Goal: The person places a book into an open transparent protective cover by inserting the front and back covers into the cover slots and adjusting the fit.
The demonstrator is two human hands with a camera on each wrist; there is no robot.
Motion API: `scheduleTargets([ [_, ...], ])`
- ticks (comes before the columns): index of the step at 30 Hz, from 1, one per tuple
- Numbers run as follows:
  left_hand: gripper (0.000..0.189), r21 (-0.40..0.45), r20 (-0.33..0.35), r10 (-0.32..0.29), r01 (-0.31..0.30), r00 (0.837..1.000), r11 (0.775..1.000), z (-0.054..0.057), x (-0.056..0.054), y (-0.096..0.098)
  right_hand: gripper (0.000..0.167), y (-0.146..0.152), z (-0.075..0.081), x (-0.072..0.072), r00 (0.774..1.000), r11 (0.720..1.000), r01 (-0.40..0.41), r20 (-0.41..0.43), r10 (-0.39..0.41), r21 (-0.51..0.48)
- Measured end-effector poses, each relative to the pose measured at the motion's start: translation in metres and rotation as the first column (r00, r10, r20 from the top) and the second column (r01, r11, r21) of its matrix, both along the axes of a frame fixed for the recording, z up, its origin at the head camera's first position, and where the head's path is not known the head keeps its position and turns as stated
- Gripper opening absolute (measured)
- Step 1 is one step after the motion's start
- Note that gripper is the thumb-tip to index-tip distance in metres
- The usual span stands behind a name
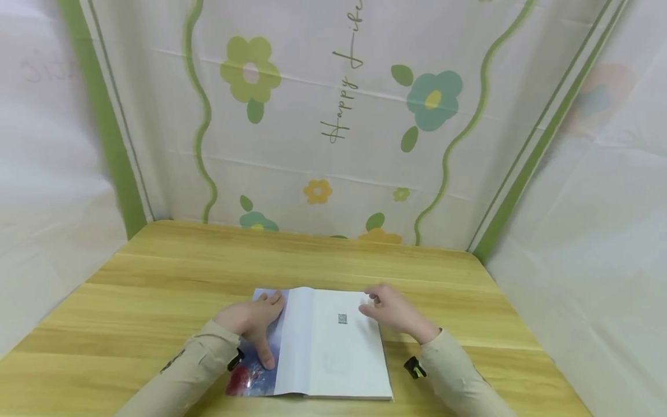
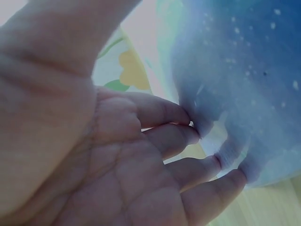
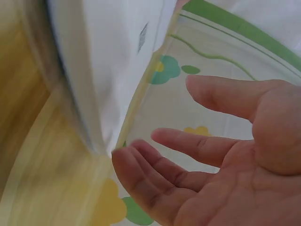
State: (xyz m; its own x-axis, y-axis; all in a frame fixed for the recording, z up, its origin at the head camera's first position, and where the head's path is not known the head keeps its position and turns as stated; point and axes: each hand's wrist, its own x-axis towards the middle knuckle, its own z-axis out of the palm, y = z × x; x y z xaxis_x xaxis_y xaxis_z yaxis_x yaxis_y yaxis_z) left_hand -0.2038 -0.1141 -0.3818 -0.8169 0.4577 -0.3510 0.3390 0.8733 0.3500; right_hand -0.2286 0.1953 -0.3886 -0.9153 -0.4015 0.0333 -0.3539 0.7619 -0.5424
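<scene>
An open book (image 1: 349, 356) lies on the wooden table, its white right-hand page bearing a small printed square code (image 1: 342, 318). To its left spreads a glossy blue-purple cover (image 1: 260, 379) with a red patch at the bottom. My left hand (image 1: 252, 324) rests on that cover, thumb spread from the fingers; in the left wrist view its fingertips touch the shiny blue surface (image 2: 235, 70). Over the book's upper right edge hovers my right hand (image 1: 391, 313). In the right wrist view its thumb and fingers are apart and loosely bent, holding nothing, with the pages (image 3: 103, 61) beside the fingertips.
The wooden table (image 1: 172, 272) has rounded far corners. A white flowered curtain (image 1: 312, 145) hangs behind it, with pale sheets (image 1: 589, 260) at both sides. Small black devices (image 1: 415, 368) sit at the wrists by the beige sleeves (image 1: 455, 373).
</scene>
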Motion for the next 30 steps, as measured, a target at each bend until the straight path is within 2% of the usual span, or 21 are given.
scheduleTargets([
  [5, 0.129, 0.0, -0.005, -0.019, 0.019, 1.0, 1.0, -0.002, -0.002, -0.002, 0.052, 0.002, -0.005, -0.01, 1.0, 0.998, 0.015, -0.022, -0.014, 0.062],
  [9, 0.131, 0.023, -0.011, -0.032, 0.032, 0.999, 0.999, -0.003, -0.005, -0.005, 0.056, 0.003, -0.012, -0.017, 0.999, 0.997, -0.019, -0.037, 0.022, 0.078],
  [16, 0.13, 0.08, -0.005, -0.047, 0.047, 0.999, 0.996, 0.006, -0.003, -0.006, 0.058, 0.004, -0.018, -0.023, 0.999, 0.997, -0.034, -0.006, 0.034, 0.064],
  [23, 0.106, 0.106, -0.013, -0.093, 0.093, 0.996, 0.99, 0.014, 0.004, 0.005, 0.062, 0.003, -0.019, -0.025, 1.0, 0.996, -0.02, 0.009, 0.019, 0.082],
  [30, 0.098, 0.054, -0.03, -0.06, 0.061, 0.998, 0.997, 0.008, 0.006, 0.012, 0.062, 0.001, -0.021, -0.024, 1.0, 0.994, 0.004, 0.012, -0.005, 0.111],
])
